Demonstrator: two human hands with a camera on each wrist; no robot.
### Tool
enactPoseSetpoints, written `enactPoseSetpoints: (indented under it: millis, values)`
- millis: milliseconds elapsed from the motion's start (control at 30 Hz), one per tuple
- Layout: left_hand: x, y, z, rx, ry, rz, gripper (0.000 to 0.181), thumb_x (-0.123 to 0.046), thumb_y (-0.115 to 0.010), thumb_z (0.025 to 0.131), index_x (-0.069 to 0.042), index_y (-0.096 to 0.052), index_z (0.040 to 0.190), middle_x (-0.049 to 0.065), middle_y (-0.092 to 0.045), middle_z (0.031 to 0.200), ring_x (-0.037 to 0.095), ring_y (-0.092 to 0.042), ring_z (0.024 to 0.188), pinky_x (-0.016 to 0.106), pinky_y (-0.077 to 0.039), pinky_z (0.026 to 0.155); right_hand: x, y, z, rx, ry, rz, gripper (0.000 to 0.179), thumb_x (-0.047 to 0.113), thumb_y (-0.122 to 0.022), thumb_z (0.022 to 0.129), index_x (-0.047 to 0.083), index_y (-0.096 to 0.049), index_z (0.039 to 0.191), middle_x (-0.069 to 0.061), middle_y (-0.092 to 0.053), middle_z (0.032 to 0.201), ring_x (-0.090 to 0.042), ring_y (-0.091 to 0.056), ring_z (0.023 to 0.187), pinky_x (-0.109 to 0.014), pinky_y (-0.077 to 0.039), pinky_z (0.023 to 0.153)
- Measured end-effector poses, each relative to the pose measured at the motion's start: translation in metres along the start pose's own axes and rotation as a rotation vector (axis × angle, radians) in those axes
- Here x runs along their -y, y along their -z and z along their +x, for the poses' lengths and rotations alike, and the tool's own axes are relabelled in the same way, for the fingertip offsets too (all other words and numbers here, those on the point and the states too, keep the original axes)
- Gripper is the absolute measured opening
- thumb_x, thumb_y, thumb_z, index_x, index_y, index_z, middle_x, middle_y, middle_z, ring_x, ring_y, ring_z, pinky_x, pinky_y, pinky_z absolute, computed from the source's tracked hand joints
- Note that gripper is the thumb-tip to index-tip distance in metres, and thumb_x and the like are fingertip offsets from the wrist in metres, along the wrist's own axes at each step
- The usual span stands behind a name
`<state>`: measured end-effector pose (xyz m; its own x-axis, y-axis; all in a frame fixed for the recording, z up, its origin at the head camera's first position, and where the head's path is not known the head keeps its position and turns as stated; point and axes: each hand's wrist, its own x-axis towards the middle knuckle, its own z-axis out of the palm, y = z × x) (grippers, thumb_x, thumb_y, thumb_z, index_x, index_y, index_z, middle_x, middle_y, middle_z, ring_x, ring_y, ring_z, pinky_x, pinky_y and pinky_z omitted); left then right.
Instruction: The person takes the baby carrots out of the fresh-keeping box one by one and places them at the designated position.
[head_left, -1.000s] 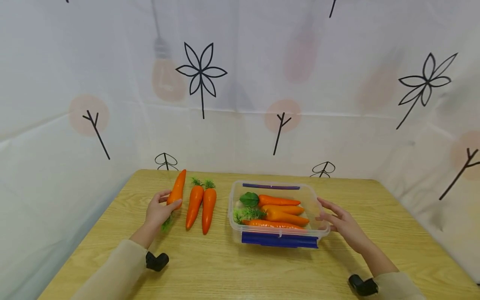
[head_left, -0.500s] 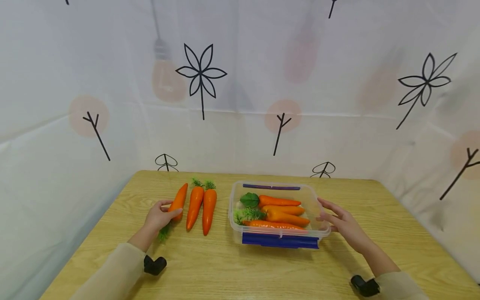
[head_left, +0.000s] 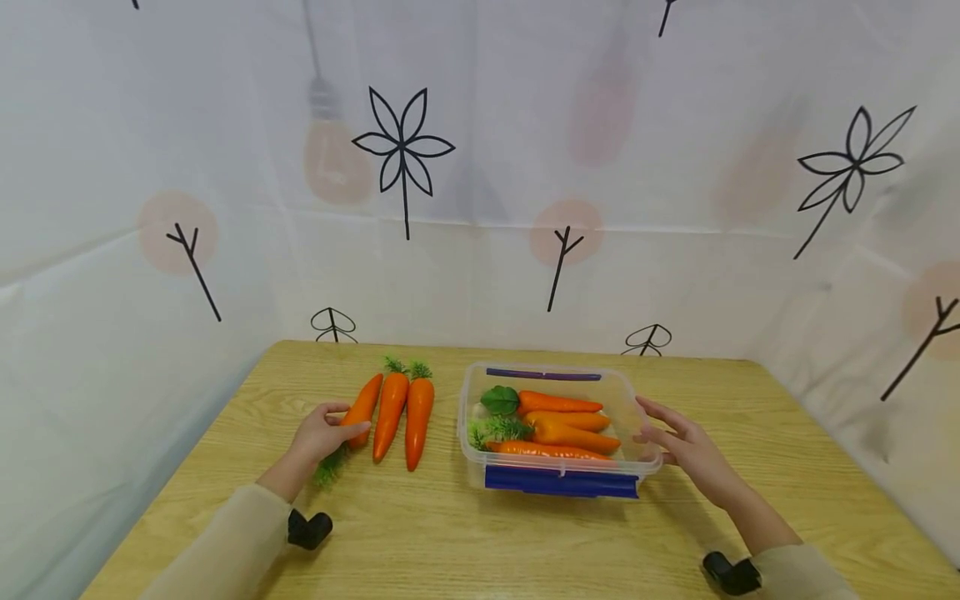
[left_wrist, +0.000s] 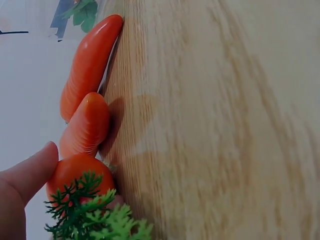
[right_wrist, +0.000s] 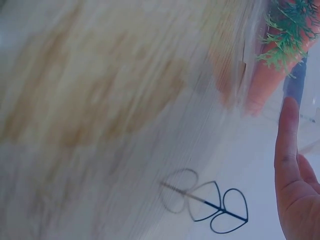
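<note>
My left hand (head_left: pixel 318 433) holds an orange carrot (head_left: pixel 363 408) between thumb and fingers, close over the table, its narrow tip pointing away. In the left wrist view the thumb presses the carrot's thick end (left_wrist: pixel 80 172), near its green top (left_wrist: pixel 97 215). Right beside it lie two more carrots (head_left: pixel 390 414), side by side, leafy ends away from me. My right hand (head_left: pixel 693 454) is at the right end of a clear plastic box (head_left: pixel 472 467), fingers extended along its wall. In the right wrist view a straight finger (right_wrist: pixel 287 150) points toward the box.
Inside the lidless box lie several orange carrots (head_left: pixel 573 433), some with green tops (head_left: pixel 499 400). Blue latches (head_left: pixel 561 481) hang on its front and back sides. The wooden table (head_left: pixel 450 542) ends at a white printed cloth (head_left: pixel 480 275) behind and at the sides.
My left hand has lowered the carrot toward the table and shifted it slightly right, up against the two lying carrots. The right hand and the box have stayed put.
</note>
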<state>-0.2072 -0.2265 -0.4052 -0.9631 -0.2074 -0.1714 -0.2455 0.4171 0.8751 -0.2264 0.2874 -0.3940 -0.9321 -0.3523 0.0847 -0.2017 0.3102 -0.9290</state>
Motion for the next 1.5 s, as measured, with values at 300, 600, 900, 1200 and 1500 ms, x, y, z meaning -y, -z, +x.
enactPoseSetpoints:
  millis: [300, 600, 900, 1200, 1500]
  values:
    - [-0.0018, -0.004, 0.003, 0.027, 0.019, -0.019, 0.069, -0.028, -0.075, 0.08, 0.0, -0.04, 0.133, 0.03, -0.04, 0.128, 0.041, -0.046, 0.109, 0.051, -0.041, 0.088, 0.0001, -0.0002, -0.0007, -0.006, 0.003, 0.0, 0.055, 0.024, -0.043, 0.101, 0.002, -0.022, 0.147, -0.027, -0.025, 0.144, -0.006, -0.058, 0.099, -0.029, -0.051, 0.078]
    - [0.0001, -0.0018, 0.0038, 0.026, 0.0, 0.008, 0.077, -0.032, -0.077, 0.078, 0.001, -0.038, 0.135, 0.031, -0.041, 0.127, 0.042, -0.047, 0.108, 0.052, -0.042, 0.088, -0.0019, 0.0, -0.0002, -0.007, 0.009, -0.006, 0.056, 0.025, -0.043, 0.101, 0.002, -0.023, 0.147, -0.028, -0.024, 0.144, -0.006, -0.058, 0.1, -0.028, -0.051, 0.077]
    - [-0.0006, 0.0031, -0.0022, 0.042, -0.013, 0.007, 0.077, -0.03, -0.076, 0.078, 0.001, -0.036, 0.136, 0.031, -0.042, 0.125, 0.041, -0.049, 0.106, 0.049, -0.044, 0.085, -0.0028, 0.0, 0.0004, -0.003, 0.009, -0.001, 0.056, 0.025, -0.043, 0.101, 0.001, -0.022, 0.147, -0.028, -0.024, 0.144, -0.006, -0.058, 0.1, -0.028, -0.051, 0.077]
    - [-0.0016, -0.0006, 0.0002, 0.031, -0.024, 0.0, 0.08, -0.035, -0.078, 0.075, -0.003, -0.038, 0.136, 0.028, -0.045, 0.124, 0.037, -0.051, 0.105, 0.043, -0.047, 0.083, -0.0019, -0.0018, -0.0008, -0.01, 0.012, 0.003, 0.055, 0.024, -0.043, 0.101, 0.0, -0.023, 0.146, -0.028, -0.023, 0.143, -0.007, -0.058, 0.1, -0.031, -0.052, 0.077]
    - [-0.0031, 0.0045, 0.0037, 0.031, -0.099, -0.068, 0.083, -0.033, -0.079, 0.075, -0.003, -0.035, 0.138, 0.026, -0.04, 0.13, 0.04, -0.044, 0.114, 0.046, -0.045, 0.087, -0.0019, -0.0018, -0.0007, -0.018, 0.006, -0.004, 0.055, 0.025, -0.043, 0.101, 0.001, -0.023, 0.147, -0.028, -0.024, 0.143, -0.006, -0.058, 0.099, -0.03, -0.051, 0.076]
